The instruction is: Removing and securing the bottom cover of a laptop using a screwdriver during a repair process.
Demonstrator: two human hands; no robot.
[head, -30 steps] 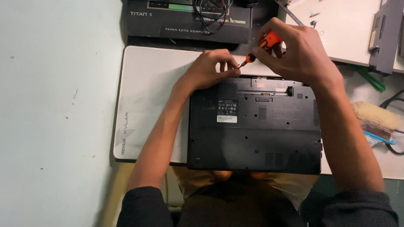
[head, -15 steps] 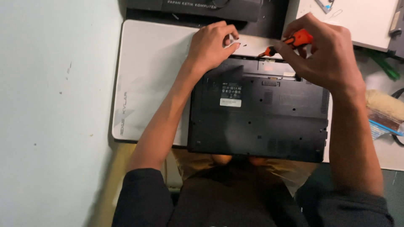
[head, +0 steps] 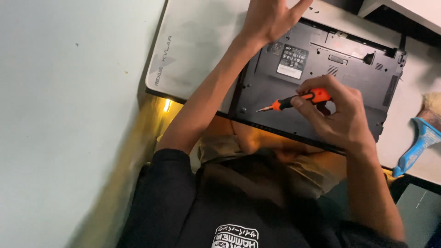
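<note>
While the right hand (head: 342, 121) pinches the orange screwdriver (head: 294, 102) over the upturned laptop (head: 321, 78) and the left hand (head: 271, 18) spreads open at its far edge, a slipping tip could gouge the casing.

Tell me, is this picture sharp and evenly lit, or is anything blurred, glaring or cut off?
Head view: mostly sharp, and tilted. The left hand is slightly smeared and cut off at the top edge. The right hand and screwdriver are crisp over the laptop. The white mat looks bright but not blown out. A small yellow glow shows under its edge. The lap below sits in shadow.
</note>
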